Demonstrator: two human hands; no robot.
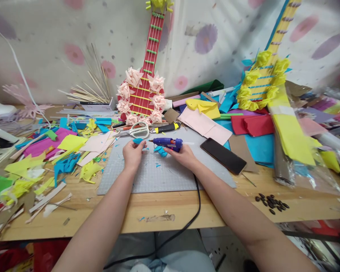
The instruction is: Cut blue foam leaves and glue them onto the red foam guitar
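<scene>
My left hand (133, 153) is closed in a pinch on a small blue paper piece (138, 141) above the grey cutting mat (158, 177). My right hand (184, 155) grips a blue glue gun (167, 143), its nozzle pointing left toward the paper piece. Another crumpled blue paper bit (160, 151) lies under the gun between both hands. The gun's black cord (198, 204) runs off the table's front edge.
White scissors (138, 130) and a yellow-black cutter (166, 128) lie behind the mat. A black phone (223, 155) rests at its right. Two paper-flower guitars (143, 94) (260, 81) lean at the back. Coloured paper scraps (45, 158) cover the left; dark seeds (270, 202) lie front right.
</scene>
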